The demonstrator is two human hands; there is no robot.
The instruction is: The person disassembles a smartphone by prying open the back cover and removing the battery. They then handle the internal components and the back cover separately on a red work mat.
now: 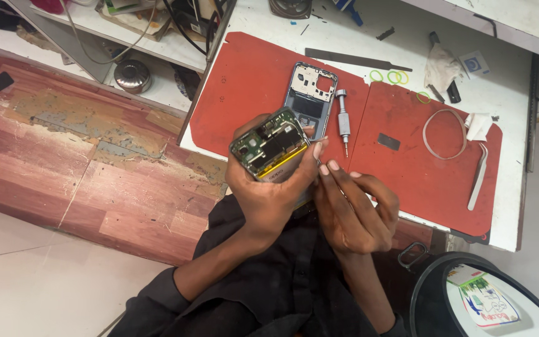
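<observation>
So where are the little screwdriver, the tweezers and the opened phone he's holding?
screwdriver (343,120): head view, on its grey handle, lying on the red mat.
tweezers (478,176): head view, mid-length of the white arms.
opened phone (269,145): head view, on the exposed circuit board, in the left hand (274,200).

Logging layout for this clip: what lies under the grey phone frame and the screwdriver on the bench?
The grey phone frame and the screwdriver both lie on a red mat on the white bench. The left hand, holding the opened phone, hides the frame's lower end.
</observation>
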